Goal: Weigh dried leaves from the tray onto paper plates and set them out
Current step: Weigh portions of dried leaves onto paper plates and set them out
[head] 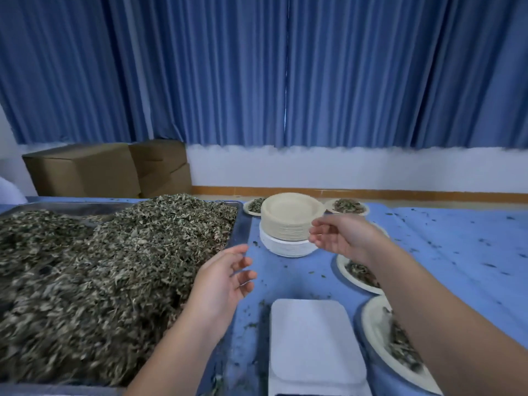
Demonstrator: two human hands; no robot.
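Your left hand is hovering open, fingers loosely spread and holding nothing, over the right rim of the metal tray. Your right hand is reaching with relaxed, empty fingers at the right side of the stack of paper plates; can't tell if it's touching. Dried leaves are lying heaped in the tray on your left, the white scale is sitting between your forearms, and filled plates are sitting on the blue table cover around your right arm.

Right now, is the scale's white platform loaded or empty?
Empty: the scale platform shows a bare white top; nothing rests on it.
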